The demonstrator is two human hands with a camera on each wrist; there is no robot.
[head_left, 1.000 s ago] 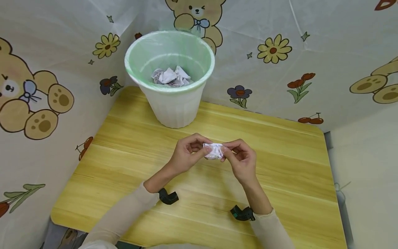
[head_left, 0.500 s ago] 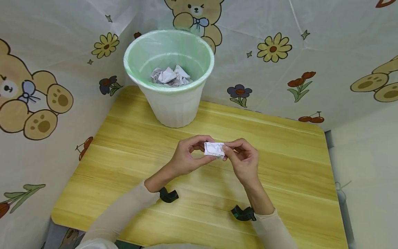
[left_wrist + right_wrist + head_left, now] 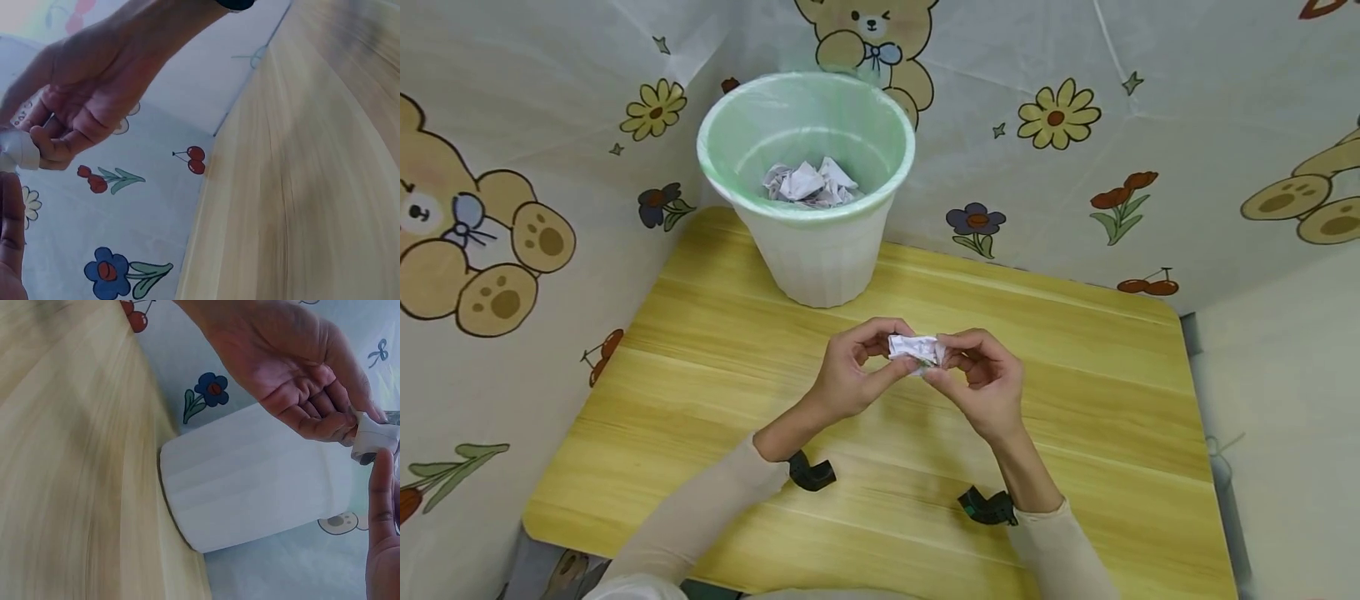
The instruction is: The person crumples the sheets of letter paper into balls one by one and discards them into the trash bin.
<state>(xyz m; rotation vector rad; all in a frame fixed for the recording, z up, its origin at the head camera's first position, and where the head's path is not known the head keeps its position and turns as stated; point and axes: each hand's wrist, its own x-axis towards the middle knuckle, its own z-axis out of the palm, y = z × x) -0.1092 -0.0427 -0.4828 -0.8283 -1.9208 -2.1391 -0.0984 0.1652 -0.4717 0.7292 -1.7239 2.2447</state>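
Observation:
Between both hands, above the middle of the table, is a small folded, crumpled piece of white paper. My left hand pinches its left end between thumb and fingers. At the right end, my right hand holds it with the thumb below and the index finger on top. In the right wrist view the paper shows a dark patch on its underside. The left wrist view catches only the paper's edge beside the fingers.
A white bin with a green liner stands at the back left of the wooden table. Several crumpled papers lie inside it. Behind hangs a cloth printed with bears and flowers. Dark wrist cameras hang below the wrists.
The paper has been turned and folded narrower between the fingers. My left thumb has come up onto its lower edge, and my right thumb has slid down. The bin stays put.

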